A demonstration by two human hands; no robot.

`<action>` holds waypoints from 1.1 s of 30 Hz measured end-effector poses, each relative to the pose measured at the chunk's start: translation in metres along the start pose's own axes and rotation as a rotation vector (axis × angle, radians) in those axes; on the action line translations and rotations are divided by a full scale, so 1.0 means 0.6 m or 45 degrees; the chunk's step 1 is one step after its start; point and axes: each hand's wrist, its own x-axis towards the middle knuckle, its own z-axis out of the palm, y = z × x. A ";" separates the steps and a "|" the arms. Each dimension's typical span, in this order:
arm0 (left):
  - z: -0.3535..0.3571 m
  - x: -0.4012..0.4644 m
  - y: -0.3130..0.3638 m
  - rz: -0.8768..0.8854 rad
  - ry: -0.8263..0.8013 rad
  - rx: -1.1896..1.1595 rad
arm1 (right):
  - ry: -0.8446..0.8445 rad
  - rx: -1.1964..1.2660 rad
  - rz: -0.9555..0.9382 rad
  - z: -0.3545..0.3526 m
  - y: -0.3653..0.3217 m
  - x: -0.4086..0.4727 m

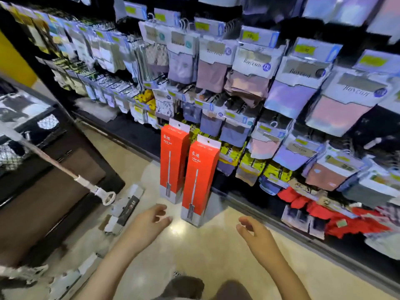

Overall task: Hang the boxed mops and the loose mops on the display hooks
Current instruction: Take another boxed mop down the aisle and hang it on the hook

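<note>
both hands empty, fingers loose: left hand [151,219], right hand [255,232]. two boxed mops [200,180] stand on floor against display. advice: grip near box mid-body, keep hang-tab hole free.

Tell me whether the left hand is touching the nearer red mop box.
Apart. The head view shows bare floor between the left hand's fingertips and the nearer red mop box; the hand is open and holds nothing.

Two mop boxes [173,163] [200,182] stand side by side on the floor [194,256] — display wall [259,83] behind them.
</note>
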 end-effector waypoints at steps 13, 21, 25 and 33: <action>-0.039 0.289 0.118 0.219 -0.204 0.010 | -0.036 -0.098 0.039 0.029 -0.113 0.270; -0.106 0.470 0.059 0.089 -0.366 0.072 | -0.067 -0.082 0.290 0.069 -0.157 0.424; -0.128 0.580 0.053 0.128 -0.529 0.178 | 0.007 0.050 0.450 0.101 -0.152 0.466; -0.108 0.754 0.019 0.140 -0.719 0.227 | -0.050 0.087 0.646 0.190 -0.116 0.572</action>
